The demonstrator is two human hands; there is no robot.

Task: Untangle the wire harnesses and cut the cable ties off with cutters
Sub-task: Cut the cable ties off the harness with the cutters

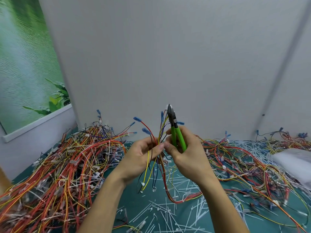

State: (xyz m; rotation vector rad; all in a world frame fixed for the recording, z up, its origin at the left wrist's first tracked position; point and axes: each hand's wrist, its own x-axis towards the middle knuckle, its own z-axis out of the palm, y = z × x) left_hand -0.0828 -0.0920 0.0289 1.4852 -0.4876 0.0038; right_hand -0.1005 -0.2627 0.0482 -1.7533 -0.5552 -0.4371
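Left hand (pixel 143 155) is pinching 1 wire harness (pixel 150 132) at mid-length, thumb and fingers curling round the bundle. Above the grip the wires are fanning out and ending in blue terminals (pixel 136 118). Below the grip they are hanging down to small white connectors (pixel 143 184) just over the green mat (pixel 134 204).

Right hand (pixel 186 153) is gripping the green-handled cutters (pixel 175 132). The handles are squeezed together in the palm and the blades are closed, pointing up just beside the upper fan. Its thumb and forefinger are meeting the left thumb at the pinch point. Whether a cable tie is sitting under the fingertips: cannot tell, hidden.

Judgement: the step in hand looks like separating strands and finding the next tie, not cutting yet. Doing it well means:
- keeping the left pinch firm just below the tie;
- slipping 1 blade under the strap only, clear of insulation;
- keeping the tips away from the left fingers;
- easing strands apart rather than tugging on terminals.

Around the grip, tangled piles are lying to the left (pixel 67 165) and right (pixel 244 165), and cut ties (pixel 168 211) are littering the mat beneath.
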